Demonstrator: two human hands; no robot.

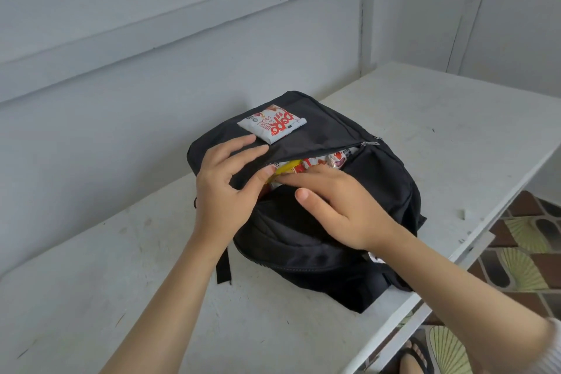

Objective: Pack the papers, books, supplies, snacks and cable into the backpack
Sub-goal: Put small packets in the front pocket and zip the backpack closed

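A black backpack point(376, 191) lies flat on the white table point(151, 282), its front pocket unzipped. Inside the pocket opening show several snack packets point(306, 164), yellow, red and white. A white snack packet with red letters point(272, 123) rests loose on top of the backpack's flap. My left hand point(226, 188) pinches the pocket's flap edge and holds it up. My right hand point(337, 206) lies flat over the opening, its fingertips pressing on the packets inside. The zip pull point(371, 143) sits at the pocket's right end.
The table's right edge point(473, 252) runs diagonally close to the backpack, with patterned floor tiles point(522, 255) and a sandalled foot point(417, 357) below it. A white wall stands behind. A black strap point(223, 266) hangs off the backpack's left side.
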